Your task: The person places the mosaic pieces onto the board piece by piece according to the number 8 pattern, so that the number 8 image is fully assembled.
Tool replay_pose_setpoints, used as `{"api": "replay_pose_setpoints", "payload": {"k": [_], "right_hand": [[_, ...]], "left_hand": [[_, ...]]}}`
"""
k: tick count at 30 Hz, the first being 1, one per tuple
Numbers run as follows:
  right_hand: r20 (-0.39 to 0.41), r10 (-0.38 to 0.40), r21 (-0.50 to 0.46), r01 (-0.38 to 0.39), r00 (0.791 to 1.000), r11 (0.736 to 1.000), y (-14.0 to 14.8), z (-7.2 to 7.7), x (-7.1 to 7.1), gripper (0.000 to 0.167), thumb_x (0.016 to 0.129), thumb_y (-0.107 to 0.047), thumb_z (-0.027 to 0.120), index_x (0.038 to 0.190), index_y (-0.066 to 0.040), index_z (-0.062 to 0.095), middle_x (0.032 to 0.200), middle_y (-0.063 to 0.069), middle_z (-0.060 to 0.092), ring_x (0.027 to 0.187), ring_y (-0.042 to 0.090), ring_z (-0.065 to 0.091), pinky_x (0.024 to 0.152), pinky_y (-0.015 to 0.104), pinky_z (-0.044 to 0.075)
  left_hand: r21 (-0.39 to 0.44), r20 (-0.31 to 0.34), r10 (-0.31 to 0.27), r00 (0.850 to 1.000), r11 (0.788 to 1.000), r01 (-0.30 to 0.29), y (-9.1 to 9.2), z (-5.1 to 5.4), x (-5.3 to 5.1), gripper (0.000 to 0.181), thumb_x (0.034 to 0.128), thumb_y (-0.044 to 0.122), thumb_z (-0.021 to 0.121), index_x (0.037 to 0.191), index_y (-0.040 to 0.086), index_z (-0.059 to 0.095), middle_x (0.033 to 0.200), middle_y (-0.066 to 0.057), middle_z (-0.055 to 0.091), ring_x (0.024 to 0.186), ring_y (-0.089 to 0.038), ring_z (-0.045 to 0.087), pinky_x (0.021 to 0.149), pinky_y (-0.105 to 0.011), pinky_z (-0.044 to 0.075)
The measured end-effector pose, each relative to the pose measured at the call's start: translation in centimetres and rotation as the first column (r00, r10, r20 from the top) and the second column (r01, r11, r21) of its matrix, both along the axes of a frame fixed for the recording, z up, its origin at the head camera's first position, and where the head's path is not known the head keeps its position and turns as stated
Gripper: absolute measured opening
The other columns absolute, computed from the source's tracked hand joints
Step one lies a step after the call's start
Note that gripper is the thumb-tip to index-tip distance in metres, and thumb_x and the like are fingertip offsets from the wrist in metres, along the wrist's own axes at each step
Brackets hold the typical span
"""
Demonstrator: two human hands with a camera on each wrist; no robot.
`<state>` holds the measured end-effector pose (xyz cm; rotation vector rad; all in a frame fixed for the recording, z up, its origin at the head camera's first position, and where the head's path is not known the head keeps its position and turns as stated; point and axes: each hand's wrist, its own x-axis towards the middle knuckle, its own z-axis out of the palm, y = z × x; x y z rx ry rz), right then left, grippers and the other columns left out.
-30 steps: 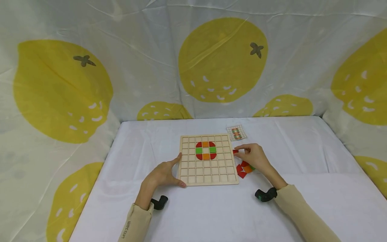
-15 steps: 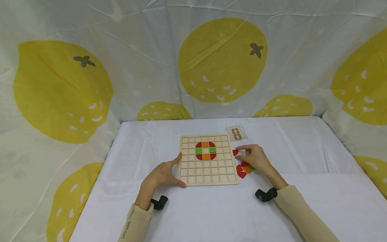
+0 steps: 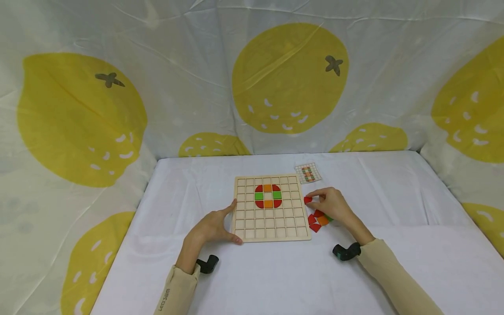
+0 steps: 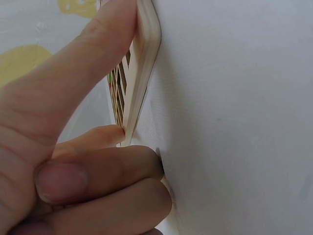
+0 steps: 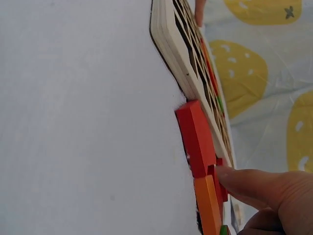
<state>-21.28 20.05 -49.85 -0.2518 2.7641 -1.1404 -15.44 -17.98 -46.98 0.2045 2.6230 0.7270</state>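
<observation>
A square wooden grid board point(image 3: 275, 224) lies flat on the table. Along its left edge and near-left corner, the straight thumb and index finger of my left hand point(image 3: 210, 226) press against the wood; the other fingers curl beside it in the left wrist view. Several red, orange and green tiles form a ring in the upper middle of the grid. My right hand point(image 3: 332, 204) pinches a small red tile point(image 3: 308, 200) between thumb and index finger, close to the board's right edge. In the right wrist view, fingers partly hide that tile.
Beside the board's right edge lies a small pile of loose tiles, with red tiles point(image 5: 195, 137), an orange tile point(image 5: 208, 205) and some green partly under my right hand. A small pattern card point(image 3: 308, 173) sits behind the board's far-right corner.
The red tile at my right fingertips has turned, and more of its face shows. My right hand has shifted only slightly. The left hand and the board stay in place.
</observation>
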Motion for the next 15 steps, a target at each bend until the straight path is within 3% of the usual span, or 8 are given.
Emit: {"api": "replay_pose_setpoints", "payload": {"k": [15], "right_hand": [[0.016, 0.088, 0.014, -0.088, 0.996, 0.996, 0.22, 0.01, 0.05, 0.030, 0.086, -0.018, 0.085, 0.113, -0.007, 0.080, 0.055, -0.004, 0.033, 0.051, 0.014, 0.034, 0.050, 0.022, 0.023]], "left_hand": [[0.000, 0.003, -0.003, 1.000, 1.000, 0.003, -0.04, -0.19, -0.11, 0.130, 0.0625, 0.044, 0.099, 0.166, 0.025, 0.022, 0.162, -0.020, 0.043, 0.147, -0.040, 0.045, 0.116, -0.057, 0.043]]}}
